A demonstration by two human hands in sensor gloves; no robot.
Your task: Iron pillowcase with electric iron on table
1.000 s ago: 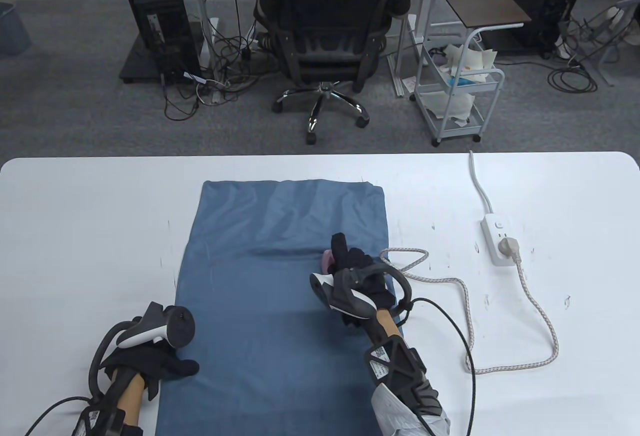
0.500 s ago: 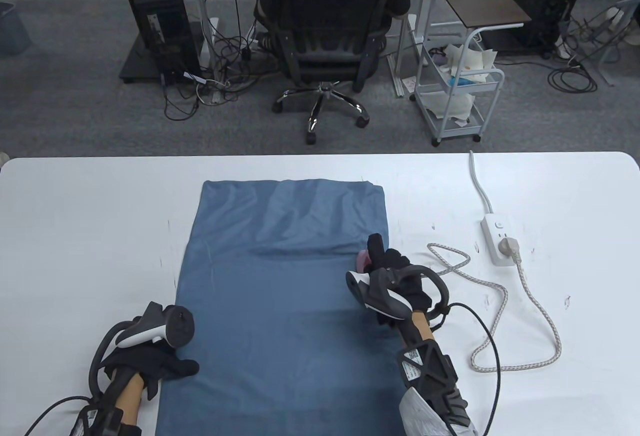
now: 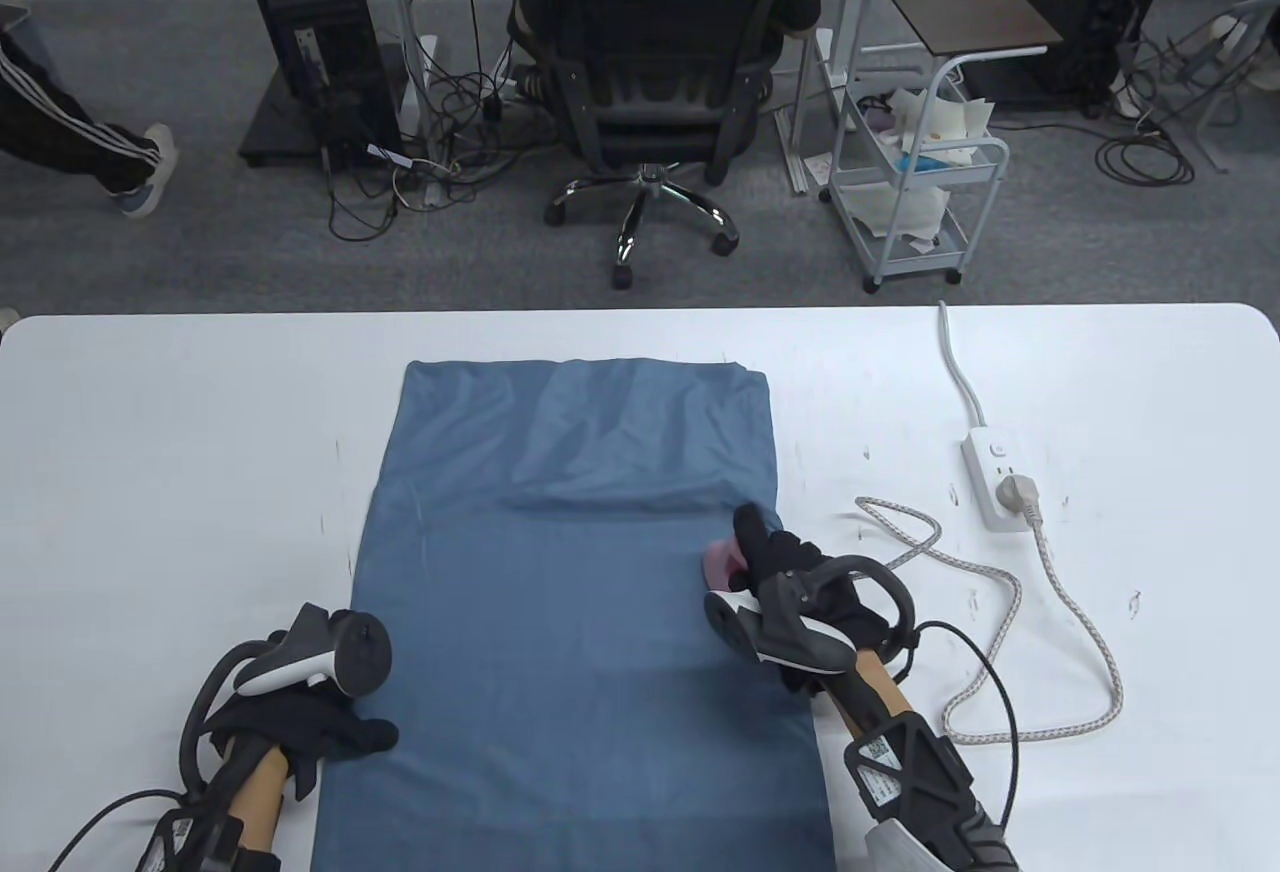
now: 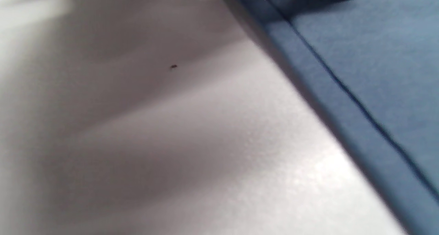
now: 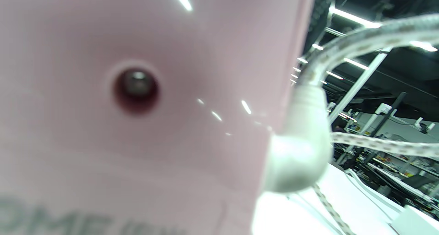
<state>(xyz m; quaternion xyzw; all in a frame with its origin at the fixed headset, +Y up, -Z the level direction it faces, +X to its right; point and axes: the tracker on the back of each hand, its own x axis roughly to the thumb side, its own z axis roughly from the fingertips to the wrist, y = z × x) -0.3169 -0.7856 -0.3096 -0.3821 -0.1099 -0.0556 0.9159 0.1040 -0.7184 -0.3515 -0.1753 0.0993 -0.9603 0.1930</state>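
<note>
A blue pillowcase (image 3: 570, 552) lies flat along the middle of the white table (image 3: 180, 432). My right hand (image 3: 790, 572) grips a small pink electric iron (image 3: 722, 560) that sits on the pillowcase's right edge, mostly hidden under the glove. The right wrist view is filled by the iron's pink body (image 5: 137, 91) and its white cord boot (image 5: 298, 152). My left hand (image 3: 330, 732) rests on the pillowcase's left edge near the front. The left wrist view shows only that edge (image 4: 343, 84) and bare table.
The iron's braided cord (image 3: 1000, 612) loops over the table on the right and runs to a white power strip (image 3: 995, 477). An office chair (image 3: 650, 82) and a white trolley (image 3: 915, 182) stand beyond the table's far edge.
My right hand has slid the iron to the right and then toward me along the pillowcase's right edge, dragging the cord loop with it. My left hand has stayed still.
</note>
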